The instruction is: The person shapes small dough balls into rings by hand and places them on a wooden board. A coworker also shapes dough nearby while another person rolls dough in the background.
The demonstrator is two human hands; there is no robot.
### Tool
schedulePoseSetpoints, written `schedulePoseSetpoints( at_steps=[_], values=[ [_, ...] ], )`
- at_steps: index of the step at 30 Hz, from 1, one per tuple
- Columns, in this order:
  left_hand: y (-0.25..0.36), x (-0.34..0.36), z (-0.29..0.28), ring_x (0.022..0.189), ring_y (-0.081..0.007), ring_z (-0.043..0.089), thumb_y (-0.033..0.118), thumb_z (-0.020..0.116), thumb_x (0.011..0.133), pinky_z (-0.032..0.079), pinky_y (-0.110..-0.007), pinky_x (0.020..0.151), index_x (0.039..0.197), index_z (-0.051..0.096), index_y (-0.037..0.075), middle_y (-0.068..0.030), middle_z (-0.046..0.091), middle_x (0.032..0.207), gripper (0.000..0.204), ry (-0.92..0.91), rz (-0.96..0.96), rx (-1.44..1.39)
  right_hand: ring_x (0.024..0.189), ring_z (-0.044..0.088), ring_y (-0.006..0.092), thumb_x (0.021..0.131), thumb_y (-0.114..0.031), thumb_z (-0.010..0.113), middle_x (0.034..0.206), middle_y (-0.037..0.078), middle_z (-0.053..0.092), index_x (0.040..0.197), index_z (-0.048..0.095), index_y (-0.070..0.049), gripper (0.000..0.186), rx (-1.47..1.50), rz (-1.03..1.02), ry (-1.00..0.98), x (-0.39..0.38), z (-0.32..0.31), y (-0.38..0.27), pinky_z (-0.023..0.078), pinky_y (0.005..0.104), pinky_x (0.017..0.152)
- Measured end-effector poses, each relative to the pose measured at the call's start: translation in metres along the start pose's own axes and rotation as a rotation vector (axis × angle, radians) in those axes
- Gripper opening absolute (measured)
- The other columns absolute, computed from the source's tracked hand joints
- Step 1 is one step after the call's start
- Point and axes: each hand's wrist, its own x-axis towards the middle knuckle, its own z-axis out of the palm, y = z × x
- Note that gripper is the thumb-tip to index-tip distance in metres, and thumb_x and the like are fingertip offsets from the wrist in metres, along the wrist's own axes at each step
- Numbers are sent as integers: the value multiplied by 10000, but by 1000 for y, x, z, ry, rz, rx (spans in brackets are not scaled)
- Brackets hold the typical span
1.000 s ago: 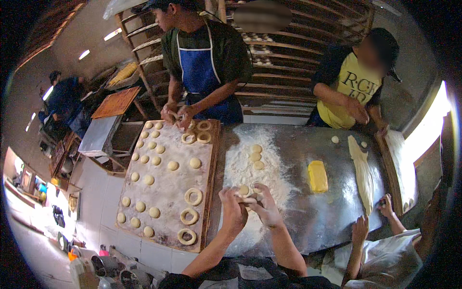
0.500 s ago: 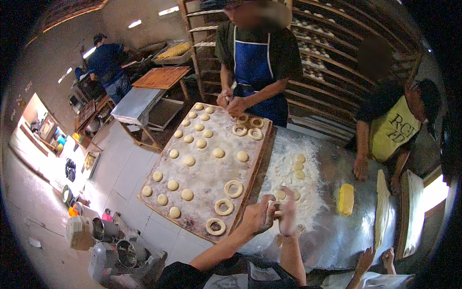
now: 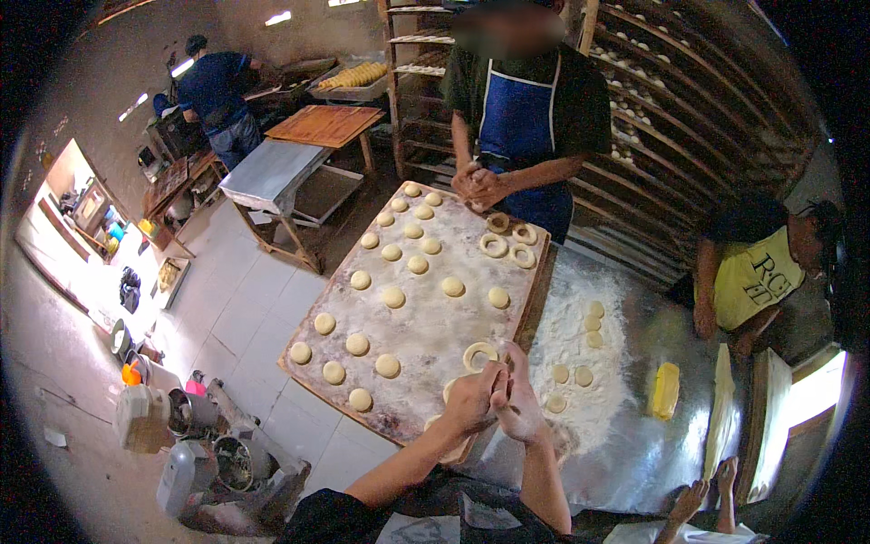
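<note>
My left hand (image 3: 476,399) and my right hand (image 3: 519,402) are pressed together over the near right edge of a floured board (image 3: 430,328). Their fingers are closed around each other, and whatever lies between them is hidden. Just beyond the fingertips is a dough ring (image 3: 480,355); my left hand and forearm partly cover other rings below it. Several round dough balls (image 3: 388,365) are spread over the board. To the right of my hands, flattened dough pieces (image 3: 584,376) lie in a patch of flour (image 3: 566,340) on the metal table.
A yellow block (image 3: 664,391) and a long dough strip (image 3: 721,408) lie on the metal table (image 3: 634,453). Across the board, a person in a blue apron (image 3: 517,113) works with both hands together. Another person in a yellow apron (image 3: 757,276) stands at right. Racks (image 3: 652,136) stand behind.
My hands have moved left from the flour patch to the board's edge and closed more tightly together. Dough pieces in the flour are now uncovered. The whole view has shifted slightly.
</note>
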Motion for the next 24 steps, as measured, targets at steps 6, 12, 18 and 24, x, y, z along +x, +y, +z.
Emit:
schedulePoseSetpoints(
  at_steps=[6, 12, 18, 24],
  values=[
    [-22, 2, -25, 641, -359, 684, 155, 522, 985, 524, -433, 566, 1078, 543, 56, -178, 655, 737, 138, 112, 121, -47, 1123, 560, 256, 911, -405, 547, 1288, 165, 490, 1369, 338, -20, 634, 426, 284, 185, 14, 33, -5, 463, 349, 954],
    [-31, -2, -48, 648, -372, 681, 202, 468, 1021, 522, -435, 562, 1141, 525, 59, -183, 641, 701, 195, 0, -48, -222, 1020, 572, 191, 926, -269, 570, 1193, 64, 491, 1358, 387, -88, 503, 632, 294, 206, 27, 61, 16, 501, 299, 873],
    [-43, 1, -69, 639, -440, 635, 247, 447, 1031, 490, -495, 554, 1156, 478, 72, -219, 626, 685, 217, -43, -185, -73, 676, 581, 126, 948, -500, 588, 930, 45, 619, 1488, 227, -102, 761, 1005, 133, 109, 26, 68, -1, 441, 262, 559],
    [-47, 5, -76, 755, -504, 631, 337, 398, 1044, 487, -572, 670, 1229, 447, 37, -309, 627, 814, 356, -86, -329, -109, 943, 634, 269, 988, -530, 492, 1110, 165, 604, 1517, 184, -60, 772, 282, 210, 46, 59, 84, -30, 477, 430, 881]
  ],
)
